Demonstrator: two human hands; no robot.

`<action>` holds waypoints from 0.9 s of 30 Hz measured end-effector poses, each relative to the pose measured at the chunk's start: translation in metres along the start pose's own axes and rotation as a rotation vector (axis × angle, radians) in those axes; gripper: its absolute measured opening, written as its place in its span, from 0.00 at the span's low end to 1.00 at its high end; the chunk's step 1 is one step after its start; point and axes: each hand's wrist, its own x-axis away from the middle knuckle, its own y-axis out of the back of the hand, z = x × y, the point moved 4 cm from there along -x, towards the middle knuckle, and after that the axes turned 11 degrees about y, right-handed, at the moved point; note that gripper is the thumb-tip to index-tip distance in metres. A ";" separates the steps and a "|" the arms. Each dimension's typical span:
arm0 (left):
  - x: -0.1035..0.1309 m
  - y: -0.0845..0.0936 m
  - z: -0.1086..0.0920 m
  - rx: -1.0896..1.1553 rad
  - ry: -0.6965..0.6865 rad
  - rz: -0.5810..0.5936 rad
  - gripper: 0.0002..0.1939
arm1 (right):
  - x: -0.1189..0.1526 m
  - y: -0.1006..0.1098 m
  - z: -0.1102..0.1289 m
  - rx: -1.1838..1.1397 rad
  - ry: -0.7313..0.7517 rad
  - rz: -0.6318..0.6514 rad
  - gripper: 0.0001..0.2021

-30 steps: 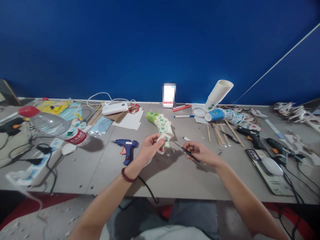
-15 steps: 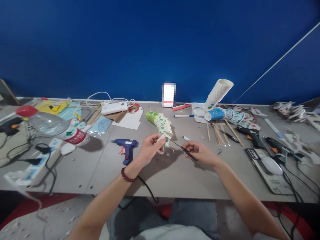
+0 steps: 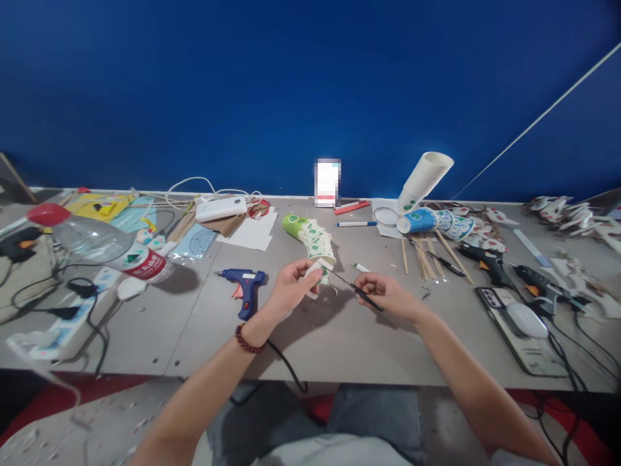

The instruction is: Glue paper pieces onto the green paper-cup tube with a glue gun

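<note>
My left hand [image 3: 294,285] is closed on a small white and green cut paper piece [image 3: 321,264], pinched between thumb and fingers. In my right hand [image 3: 383,292] is a slim black-handled tool [image 3: 367,298] with a thin metal tip pointing left toward the paper piece; its exact kind is unclear. The tip is close to the paper, and I cannot tell if they touch. Just beyond my left hand lies a curved row of nested green-patterned paper cups [image 3: 313,239]. A blue hot glue gun [image 3: 246,285] lies left of my left hand.
A tall stack of white paper cups [image 3: 425,181] leans at the back right, above blue-patterned cups [image 3: 421,221] and wooden sticks [image 3: 427,260]. A phone [image 3: 514,343] is at right. A plastic bottle [image 3: 111,246] and power strip [image 3: 80,320] occupy the left. Markers [image 3: 356,224] lie behind.
Almost nothing differs. Both hands keep their places and grips, and the tool's tip stays near the paper piece.
</note>
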 end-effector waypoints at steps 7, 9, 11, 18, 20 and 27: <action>0.001 -0.001 0.001 -0.018 0.009 0.005 0.15 | 0.001 -0.002 0.002 -0.029 0.000 0.010 0.14; 0.000 -0.001 0.002 -0.016 0.009 0.007 0.15 | 0.001 -0.002 0.002 -0.041 0.000 0.013 0.14; 0.000 -0.001 0.003 -0.014 0.006 0.010 0.15 | 0.001 -0.003 0.002 -0.045 -0.003 0.012 0.15; -0.001 -0.001 0.005 -0.029 0.006 0.017 0.15 | 0.001 -0.006 0.007 -0.081 0.004 0.009 0.15; 0.000 -0.002 0.004 -0.030 0.012 0.020 0.16 | 0.002 -0.006 0.009 -0.086 0.004 0.009 0.16; 0.002 -0.003 0.001 -0.024 0.005 0.016 0.15 | 0.002 -0.007 0.005 -0.085 0.004 0.029 0.15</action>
